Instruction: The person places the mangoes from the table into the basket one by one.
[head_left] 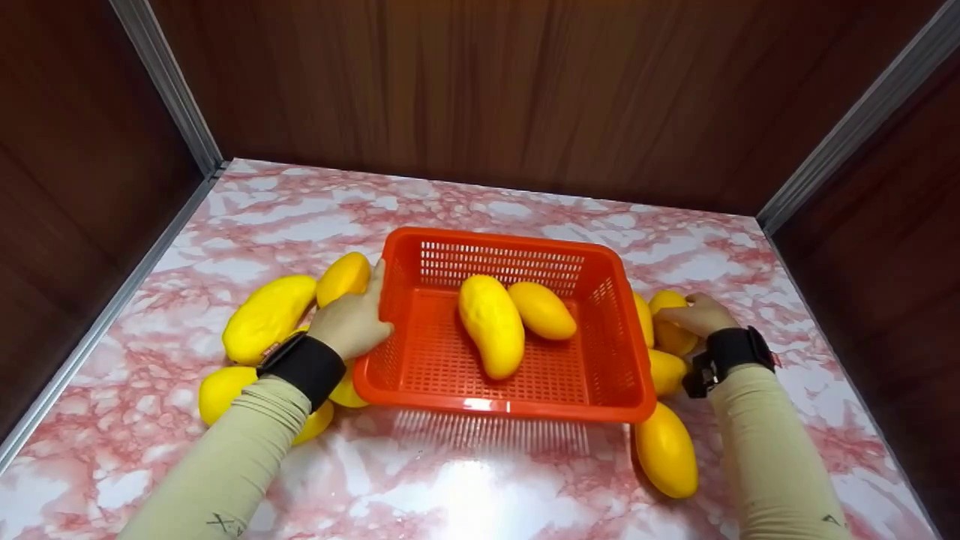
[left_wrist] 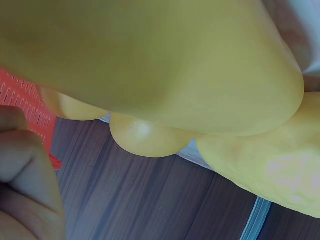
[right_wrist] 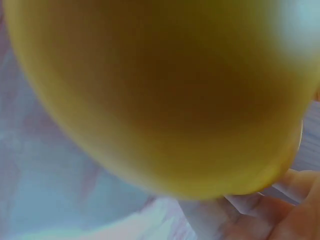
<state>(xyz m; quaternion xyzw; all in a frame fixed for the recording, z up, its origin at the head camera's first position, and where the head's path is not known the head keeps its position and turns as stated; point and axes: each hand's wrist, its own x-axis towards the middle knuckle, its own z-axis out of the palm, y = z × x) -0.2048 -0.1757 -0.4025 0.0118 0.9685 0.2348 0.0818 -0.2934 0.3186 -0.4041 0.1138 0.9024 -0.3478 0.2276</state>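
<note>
An orange-red plastic basket [head_left: 510, 411] stands mid-table, with a long yellow mango [head_left: 491, 326] and a smaller mango [head_left: 542, 310] lying inside. My left hand [head_left: 351, 319] holds the basket's left rim, its thumb over the edge. In the left wrist view, bent fingers [left_wrist: 30, 170] appear beside the basket wall, and a mango [left_wrist: 165, 65] fills much of the picture. Right of the basket, my right hand [head_left: 697, 315] grips a mango [head_left: 673, 339]. That mango [right_wrist: 165, 100] looms close in the right wrist view, with fingertips [right_wrist: 255, 207] against its lower edge.
Several mangoes lie left of the basket, among them a large one [head_left: 270, 319] and one near the rim [head_left: 343, 277]. On the right lie another mango [head_left: 666, 373] and one nearer the front [head_left: 667, 450]. Brown panels [head_left: 480, 97] enclose the marbled table [head_left: 465, 487].
</note>
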